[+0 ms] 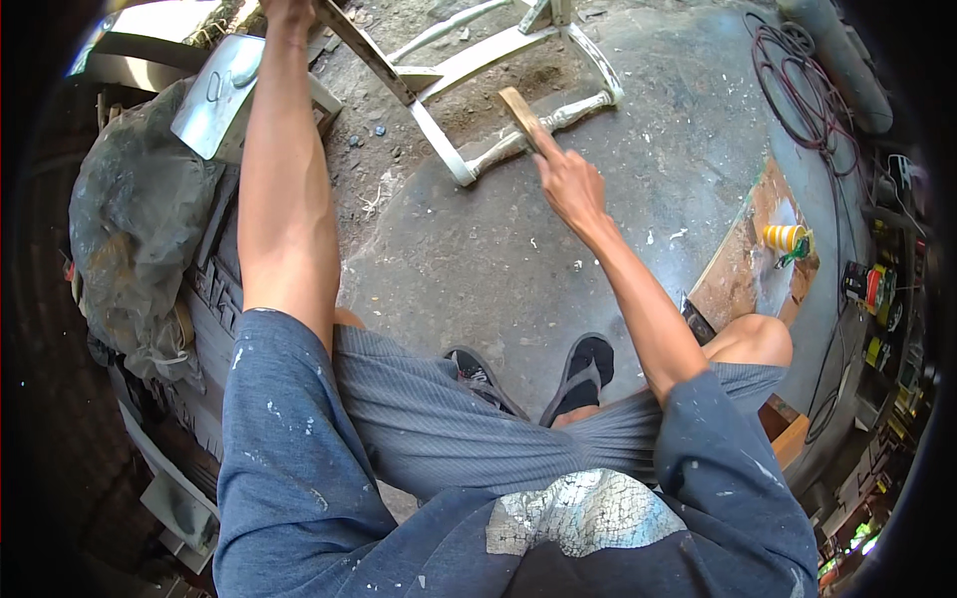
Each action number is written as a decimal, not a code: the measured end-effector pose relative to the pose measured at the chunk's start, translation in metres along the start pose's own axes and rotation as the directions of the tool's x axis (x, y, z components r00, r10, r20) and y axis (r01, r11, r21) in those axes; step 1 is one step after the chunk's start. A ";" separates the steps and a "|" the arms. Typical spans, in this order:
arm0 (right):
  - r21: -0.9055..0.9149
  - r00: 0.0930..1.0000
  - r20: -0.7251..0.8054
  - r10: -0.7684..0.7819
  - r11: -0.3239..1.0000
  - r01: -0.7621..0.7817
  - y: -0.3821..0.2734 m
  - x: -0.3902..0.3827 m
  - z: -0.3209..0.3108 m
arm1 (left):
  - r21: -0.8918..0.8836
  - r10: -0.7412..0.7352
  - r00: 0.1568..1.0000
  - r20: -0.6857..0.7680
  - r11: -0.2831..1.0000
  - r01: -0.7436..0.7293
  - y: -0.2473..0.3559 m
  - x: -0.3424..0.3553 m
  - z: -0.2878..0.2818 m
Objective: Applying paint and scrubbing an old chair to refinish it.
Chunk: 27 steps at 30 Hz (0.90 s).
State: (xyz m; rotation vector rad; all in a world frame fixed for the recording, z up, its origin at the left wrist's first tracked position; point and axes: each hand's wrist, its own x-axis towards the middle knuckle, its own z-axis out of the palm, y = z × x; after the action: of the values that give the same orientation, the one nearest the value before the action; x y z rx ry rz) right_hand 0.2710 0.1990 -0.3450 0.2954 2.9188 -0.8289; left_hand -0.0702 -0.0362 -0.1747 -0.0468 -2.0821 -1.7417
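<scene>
Floor (478, 249): white chair frame (437, 143), top centre. Its turned rail (578, 109) runs crosswise, right end farther. Left hand (288, 9) near dark-faced post (374, 56), cropped; grip cannot be told. Right hand (573, 187) nearer, just short of rail, clenched round a wooden strip (517, 108) crossing it.

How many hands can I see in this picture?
2. The left hand is at the top edge, mostly cut off, near the white wooden frame; the right hand is farther right, holding a wooden strip.
</scene>
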 end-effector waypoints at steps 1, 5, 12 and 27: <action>-0.036 0.998 0.026 0.054 0.998 -0.053 0.015 -0.018 -0.006 | -0.039 0.056 0.994 -0.097 0.997 -0.060 0.006 -0.022 0.014; -0.079 0.994 -0.107 0.027 0.996 -0.036 0.068 0.011 0.000 | -0.136 0.067 0.997 -0.028 0.988 -0.070 0.003 -0.018 0.043; -0.102 0.989 -0.053 0.140 0.984 -0.144 0.061 0.025 -0.050 | 0.019 0.094 0.995 0.030 0.995 -0.095 -0.011 -0.010 0.014; -0.403 0.996 -0.058 -0.062 0.914 0.033 0.114 0.037 -0.099 | 0.038 -0.059 0.996 0.064 0.998 0.056 0.018 -0.033 0.014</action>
State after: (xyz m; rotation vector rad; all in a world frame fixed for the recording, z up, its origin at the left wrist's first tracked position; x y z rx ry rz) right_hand 0.2552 0.3525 -0.3250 0.2204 3.0755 -0.2069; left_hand -0.0395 -0.0114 -0.1708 -0.0336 -2.1811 -1.7575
